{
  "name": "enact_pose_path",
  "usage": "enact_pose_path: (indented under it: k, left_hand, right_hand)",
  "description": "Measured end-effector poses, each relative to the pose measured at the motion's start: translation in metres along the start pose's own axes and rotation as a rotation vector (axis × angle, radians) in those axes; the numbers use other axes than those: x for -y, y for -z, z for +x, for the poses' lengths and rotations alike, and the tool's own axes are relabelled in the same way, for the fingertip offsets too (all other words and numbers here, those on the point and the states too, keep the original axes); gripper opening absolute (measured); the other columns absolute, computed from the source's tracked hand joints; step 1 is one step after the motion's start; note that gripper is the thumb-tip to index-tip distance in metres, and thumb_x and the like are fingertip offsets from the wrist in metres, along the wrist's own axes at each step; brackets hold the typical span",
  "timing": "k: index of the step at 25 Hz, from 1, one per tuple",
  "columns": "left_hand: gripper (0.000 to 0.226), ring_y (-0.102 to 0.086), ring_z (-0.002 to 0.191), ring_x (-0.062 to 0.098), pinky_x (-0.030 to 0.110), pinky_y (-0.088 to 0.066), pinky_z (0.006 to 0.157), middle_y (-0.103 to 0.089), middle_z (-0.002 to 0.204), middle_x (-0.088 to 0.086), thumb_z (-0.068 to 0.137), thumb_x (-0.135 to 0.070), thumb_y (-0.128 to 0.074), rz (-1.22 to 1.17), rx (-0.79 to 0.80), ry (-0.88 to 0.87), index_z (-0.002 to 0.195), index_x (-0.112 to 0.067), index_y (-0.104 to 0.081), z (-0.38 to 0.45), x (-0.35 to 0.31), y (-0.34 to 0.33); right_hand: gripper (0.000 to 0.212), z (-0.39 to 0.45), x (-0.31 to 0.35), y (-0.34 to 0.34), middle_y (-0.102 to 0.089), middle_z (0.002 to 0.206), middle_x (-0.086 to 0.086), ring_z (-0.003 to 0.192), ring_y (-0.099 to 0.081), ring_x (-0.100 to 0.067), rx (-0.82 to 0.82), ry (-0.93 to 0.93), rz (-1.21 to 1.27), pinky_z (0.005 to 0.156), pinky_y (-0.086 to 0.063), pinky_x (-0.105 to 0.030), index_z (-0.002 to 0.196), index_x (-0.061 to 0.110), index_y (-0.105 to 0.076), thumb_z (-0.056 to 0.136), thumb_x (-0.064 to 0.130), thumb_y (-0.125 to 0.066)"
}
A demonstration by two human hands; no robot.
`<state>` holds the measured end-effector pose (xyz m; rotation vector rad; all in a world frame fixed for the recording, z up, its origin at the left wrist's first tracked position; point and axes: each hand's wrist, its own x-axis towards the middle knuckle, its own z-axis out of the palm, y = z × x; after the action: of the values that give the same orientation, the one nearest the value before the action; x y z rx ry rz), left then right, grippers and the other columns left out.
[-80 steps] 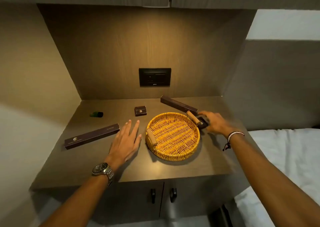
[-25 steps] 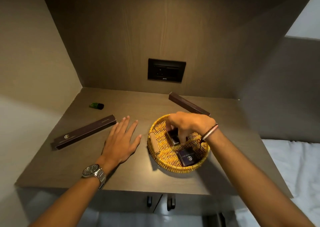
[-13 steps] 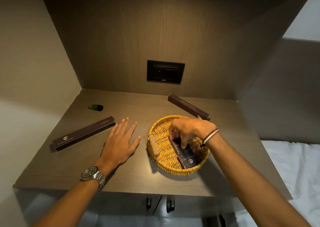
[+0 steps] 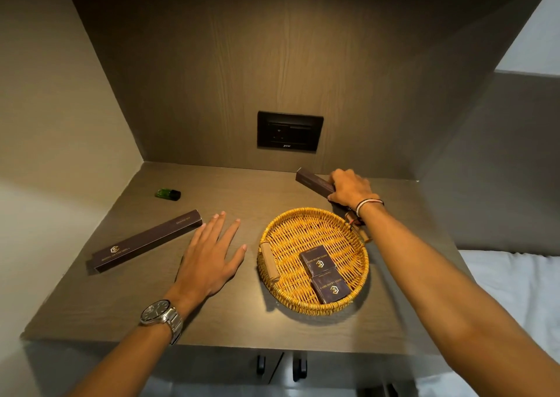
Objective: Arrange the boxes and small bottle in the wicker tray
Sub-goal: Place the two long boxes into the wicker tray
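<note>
Wicker tray [image 4: 291, 227] holds two small boxes [image 4: 318, 264]; your right hand [image 4: 350, 188] grips one long box [image 4: 313, 182]; left hand [image 4: 212, 255] spread flat on desk [image 4: 236, 318]; second long box [image 4: 145, 240], bottle [image 4: 168, 194] outstanding.

Left hand [image 4: 209, 263]: laid palm down, fingers extended and spread, pointing away from the body; nothing is held. Left forearm: extended from the lower left edge of the view, a metal wristwatch [image 4: 160, 316] worn at the wrist. Right hand [image 4: 350, 187]: reached farther forward than the left, back of the hand turned upward, fingers curled down and closed around the near end of a long dark box [image 4: 313, 181]. Right forearm: stretched diagonally from the lower right corner, a corded bracelet [image 4: 368, 205] worn at the wrist.
</note>
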<state>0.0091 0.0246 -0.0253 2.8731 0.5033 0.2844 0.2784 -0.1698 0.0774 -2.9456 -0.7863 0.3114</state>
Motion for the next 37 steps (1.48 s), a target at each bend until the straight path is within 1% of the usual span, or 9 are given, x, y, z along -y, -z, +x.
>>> enact_pose_path:
  k: [7, 10, 18, 21, 23, 27, 31, 34, 37]
  left_hand:
    - [0.068, -0.014, 0.154, 0.02, 0.04, -0.011, 0.125, -0.017, 0.167, 0.007, 0.097, -0.062, -0.027, -0.009, 0.006, -0.003, 0.157, -0.03, -0.021, 0.001, 0.0, 0.0]
    - [0.068, -0.014, 0.154, 0.02, 0.04, -0.011, 0.124, -0.017, 0.167, 0.008, 0.097, -0.061, -0.027, -0.005, 0.015, 0.003, 0.157, -0.029, -0.021, 0.0, 0.0, 0.0]
    - [0.067, -0.018, 0.154, 0.022, 0.041, -0.013, 0.125, -0.022, 0.166, 0.01, 0.098, -0.059, -0.029, -0.009, -0.003, -0.011, 0.156, -0.027, -0.025, 0.001, -0.003, 0.003]
    - [0.063, -0.022, 0.152, 0.025, 0.042, -0.017, 0.123, -0.026, 0.164, 0.011, 0.099, -0.054, -0.037, -0.054, 0.053, 0.003, 0.154, -0.023, -0.032, 0.003, -0.002, 0.007]
    - [0.052, -0.038, 0.142, 0.027, 0.047, -0.035, 0.116, -0.043, 0.153, 0.012, 0.098, -0.043, -0.049, -0.157, 0.033, 0.005, 0.143, -0.018, -0.047, 0.002, -0.005, 0.023]
    - [0.032, -0.058, 0.109, 0.026, 0.042, -0.051, 0.089, -0.061, 0.12, 0.012, 0.091, -0.023, -0.063, -0.083, -0.266, 0.007, 0.122, -0.012, -0.062, 0.009, 0.008, 0.072]
    - [0.044, -0.06, 0.098, 0.029, 0.044, -0.049, 0.08, -0.065, 0.113, 0.011, 0.085, -0.028, -0.068, 0.238, 0.077, 0.276, 0.126, -0.018, -0.057, 0.016, 0.055, 0.099]
    - [0.039, -0.063, 0.083, 0.026, 0.044, -0.056, 0.074, -0.067, 0.095, 0.007, 0.077, -0.024, -0.067, 0.269, 0.306, 0.378, 0.115, -0.019, -0.063, 0.004, 0.083, 0.093]
    - [0.046, -0.064, 0.083, 0.026, 0.044, -0.058, 0.075, -0.067, 0.097, 0.009, 0.079, -0.018, -0.071, 0.236, 0.322, 0.369, 0.124, -0.022, -0.06, 0.0, 0.085, 0.096]
  right_hand:
    - [0.048, -0.037, 0.019, 0.06, -0.063, 0.104, -0.014, 0.094, -0.063, -0.034, -0.273, 0.117, 0.171, 0.075, -0.053, -0.042, 0.109, 0.01, -0.064, 0.071, 0.035, -0.079]
    - [0.056, -0.061, 0.032, 0.067, -0.058, 0.102, -0.009, 0.092, -0.059, -0.03, -0.141, 0.181, 0.118, 0.072, -0.048, -0.041, 0.11, 0.013, -0.059, 0.068, 0.041, -0.082]
    - [0.059, -0.079, 0.038, 0.02, -0.062, 0.116, -0.011, 0.11, -0.059, -0.032, 0.106, 0.103, -0.05, 0.094, -0.045, -0.05, 0.118, 0.014, -0.051, 0.072, 0.031, -0.084]
    - [0.067, -0.077, 0.032, 0.025, -0.063, 0.119, -0.009, 0.111, -0.06, -0.031, -0.001, 0.135, 0.066, 0.092, -0.048, -0.05, 0.124, 0.016, -0.05, 0.073, 0.046, -0.082]
    - [0.061, -0.083, 0.012, 0.034, -0.064, 0.123, -0.007, 0.115, -0.059, -0.029, -0.163, 0.146, 0.212, 0.093, -0.049, -0.049, 0.126, 0.019, -0.052, 0.079, 0.051, -0.074]
    - [0.04, -0.064, -0.051, 0.014, -0.06, 0.132, -0.012, 0.125, -0.052, -0.034, -0.377, 0.067, 0.317, 0.102, -0.044, -0.051, 0.128, 0.02, -0.055, 0.092, 0.038, -0.06]
    - [0.058, -0.066, -0.099, -0.061, -0.039, 0.158, -0.011, 0.145, -0.034, -0.032, -0.106, -0.055, 0.26, 0.119, -0.028, -0.054, 0.147, 0.025, -0.04, 0.096, 0.052, -0.042]
    - [0.057, -0.077, -0.105, -0.095, -0.026, 0.164, -0.012, 0.153, -0.019, -0.028, -0.2, 0.0, 0.135, 0.123, -0.014, -0.047, 0.153, 0.02, -0.032, 0.101, 0.044, -0.04]
    - [0.055, -0.078, -0.1, -0.095, -0.028, 0.163, -0.015, 0.153, -0.021, -0.029, -0.254, 0.0, 0.114, 0.123, -0.016, -0.047, 0.152, 0.018, -0.034, 0.101, 0.04, -0.039]
